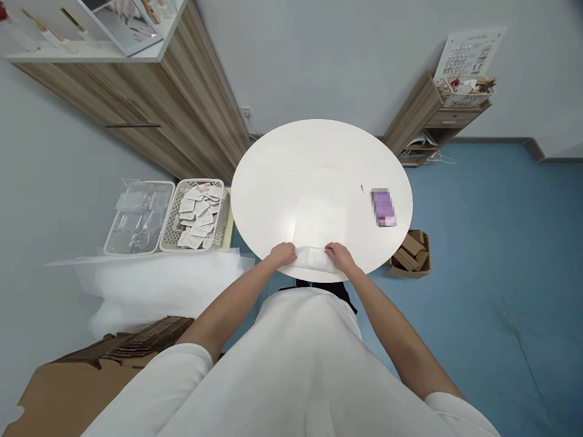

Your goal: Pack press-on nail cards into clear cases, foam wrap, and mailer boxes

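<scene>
At the near edge of the white round table [319, 176], both hands grip a flat, folded white foam sheet [312, 258]. My left hand [284, 253] is closed on its left end, and my right hand [339, 256] pinches its right end and upper edge. The sheet lies low over the tabletop, and I cannot make out whether anything is wrapped inside it. To the right on the table is a purple rectangular item [383, 207], blurred by pixelation. A small dark mark or bit [362, 188] shows beside it.
Left of the table stand a white basket of printed cards [199, 215] and a basket of clear plastic boxes [141, 215]. Nearer are white foam sheets [159, 285] and cardboard [86, 388]. A box of brown cartons [412, 254] sits on the floor at right. Cabinets [200, 91] rise behind.
</scene>
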